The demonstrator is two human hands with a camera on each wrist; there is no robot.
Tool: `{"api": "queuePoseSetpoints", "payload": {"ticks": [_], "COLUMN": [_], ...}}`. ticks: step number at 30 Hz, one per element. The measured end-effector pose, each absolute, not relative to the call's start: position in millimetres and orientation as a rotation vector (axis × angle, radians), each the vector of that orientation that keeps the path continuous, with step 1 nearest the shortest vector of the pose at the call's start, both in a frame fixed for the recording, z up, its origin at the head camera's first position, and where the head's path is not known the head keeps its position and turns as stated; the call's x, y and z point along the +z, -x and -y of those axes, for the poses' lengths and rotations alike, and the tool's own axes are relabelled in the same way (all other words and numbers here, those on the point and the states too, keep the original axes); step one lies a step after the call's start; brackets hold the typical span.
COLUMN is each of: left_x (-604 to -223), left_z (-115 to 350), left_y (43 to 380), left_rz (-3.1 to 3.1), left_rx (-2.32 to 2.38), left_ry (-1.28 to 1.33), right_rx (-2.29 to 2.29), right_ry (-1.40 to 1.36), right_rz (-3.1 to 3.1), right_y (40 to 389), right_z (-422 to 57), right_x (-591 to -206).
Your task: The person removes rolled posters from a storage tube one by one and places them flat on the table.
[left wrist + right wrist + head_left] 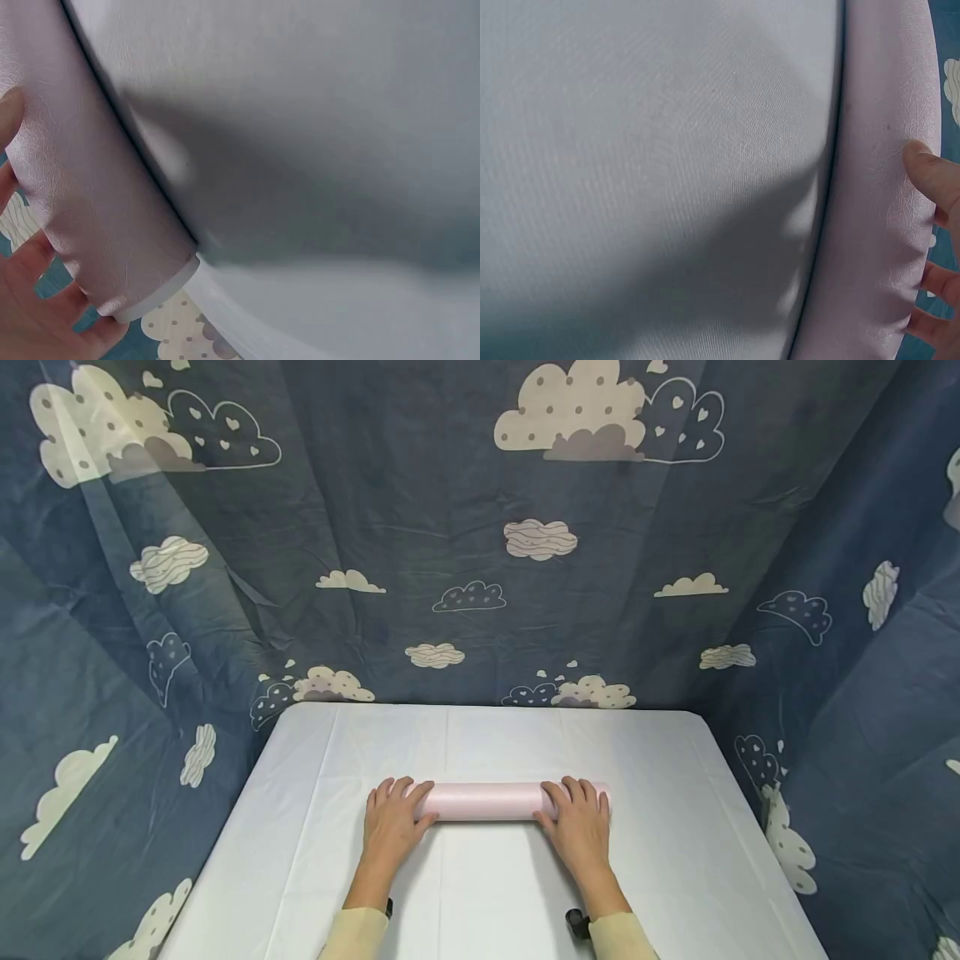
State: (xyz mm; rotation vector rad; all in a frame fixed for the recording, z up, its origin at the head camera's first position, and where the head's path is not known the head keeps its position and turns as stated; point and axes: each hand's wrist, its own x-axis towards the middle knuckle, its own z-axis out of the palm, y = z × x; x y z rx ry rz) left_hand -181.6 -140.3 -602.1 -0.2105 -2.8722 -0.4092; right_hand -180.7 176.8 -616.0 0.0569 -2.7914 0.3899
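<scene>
A long pink roll (487, 802) with a finely creased, leather-like surface lies crosswise on the white table (487, 893). My left hand (393, 822) grips its left end, with the fingers over the far side and the thumb on the near side. At the other end my right hand (579, 827) holds it in the same way. The left wrist view shows a pale rim on the end of the roll (97, 180), beside spread fingers (34, 259). In the right wrist view, the thumb (930, 172) presses against the roll (877, 187).
Dark blue cloth (450, 493) printed with clouds hangs behind the table and along both sides. Faint fold lines cross the white table covering. A dark band with a small black device (577, 924) sits at my right wrist. Both forearms have pale yellow sleeves (356, 933).
</scene>
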Motion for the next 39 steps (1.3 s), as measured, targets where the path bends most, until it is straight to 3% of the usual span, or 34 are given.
{"api": "queuePoseSetpoints", "payload": {"ticks": [39], "left_x": [-604], "left_z": [104], "left_y": [160], "left_rz": [2.822], "left_rx": [-0.336], "left_ry": [0.004], "right_rx": [0.523], "right_ry": [-0.112], "right_rz": [2.876], "right_y": [209], "right_z": [-191], "right_x": [-610]}}
